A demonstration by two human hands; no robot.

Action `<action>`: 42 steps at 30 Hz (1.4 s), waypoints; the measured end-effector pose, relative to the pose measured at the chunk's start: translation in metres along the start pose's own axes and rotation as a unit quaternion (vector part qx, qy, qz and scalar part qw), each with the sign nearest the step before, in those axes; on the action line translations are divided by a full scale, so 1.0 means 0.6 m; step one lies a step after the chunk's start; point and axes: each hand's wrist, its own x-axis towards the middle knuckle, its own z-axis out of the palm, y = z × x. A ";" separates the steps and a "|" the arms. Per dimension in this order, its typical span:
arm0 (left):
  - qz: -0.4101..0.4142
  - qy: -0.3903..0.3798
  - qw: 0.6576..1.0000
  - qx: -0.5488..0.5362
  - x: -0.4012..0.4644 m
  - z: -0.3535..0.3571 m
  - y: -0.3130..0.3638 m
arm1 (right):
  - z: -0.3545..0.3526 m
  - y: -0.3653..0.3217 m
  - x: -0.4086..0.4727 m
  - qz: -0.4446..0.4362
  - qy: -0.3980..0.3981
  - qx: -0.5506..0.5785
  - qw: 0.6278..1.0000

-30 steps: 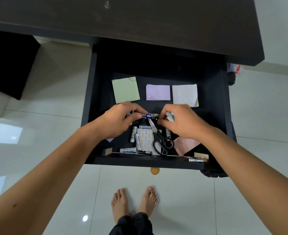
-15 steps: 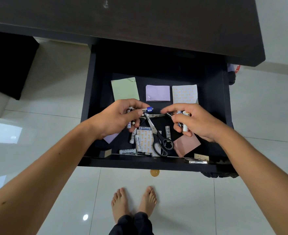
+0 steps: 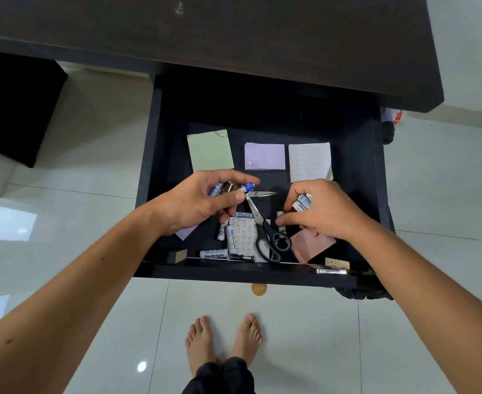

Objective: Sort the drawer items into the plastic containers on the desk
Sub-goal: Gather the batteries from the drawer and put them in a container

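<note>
- Head view, centre of frame: an open dark drawer (image 3: 154,166) projects from beneath the dark surface (image 3: 234,38) that fills the top of the frame; the plastic containers named in the task are not in view.
- Head view, left of centre: the left hand (image 3: 197,203) has its fingers curled round several batteries (image 3: 220,189), with one blue-tipped cell pinched between thumb and forefinger just above the scissors' blade tips.
- Head view, right of centre: the right hand (image 3: 325,211) holds a small cluster of batteries against the palm, while its fingertips (image 3: 281,221) reach down to a loose battery (image 3: 282,223) lying on the drawer floor.
- Head view, lower centre of the drawer: more loose cells (image 3: 214,255) lie near the front edge, beside the black-handled scissors (image 3: 265,228), which rest partly open.
- Head view, back of the drawer: green (image 3: 210,150), lilac (image 3: 265,156) and patterned (image 3: 309,160) note pads lie in a row; a pink pad (image 3: 311,245) sits partly under the right wrist.
- Handling, as a judgement: the batteries are probably small, rigid, smooth cylinders, fairly dense for their size and apt to roll or slip from a full hand; each is best pinched across its middle. The scissors are stiff and pointed, best lifted by the handle loops. The pads are light and flexible, best taken by an edge.
</note>
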 end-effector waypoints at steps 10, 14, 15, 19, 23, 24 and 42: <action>0.008 0.071 0.993 0.096 0.011 0.002 -0.021 | 0.013 0.002 0.012 -0.012 0.009 -0.009 1.000; 0.047 0.080 0.968 0.233 0.010 0.004 -0.023 | 0.000 0.002 0.011 0.011 0.003 0.104 0.995; 0.055 0.078 0.962 0.255 0.011 0.004 -0.024 | -0.005 0.004 0.011 0.021 -0.002 0.128 0.992; 0.039 0.056 0.950 0.305 0.022 -0.001 -0.029 | -0.018 -0.004 0.005 0.040 -0.042 0.267 0.962; 0.015 0.032 0.930 0.365 0.033 0.007 -0.029 | -0.018 -0.009 0.001 0.056 -0.075 0.326 0.941; 0.012 0.030 0.923 0.384 0.034 0.011 -0.029 | -0.019 -0.008 0.001 0.057 -0.074 0.325 0.941; 0.027 0.062 0.956 0.284 0.018 0.005 -0.016 | -0.008 -0.012 0.004 -0.010 -0.114 0.242 0.964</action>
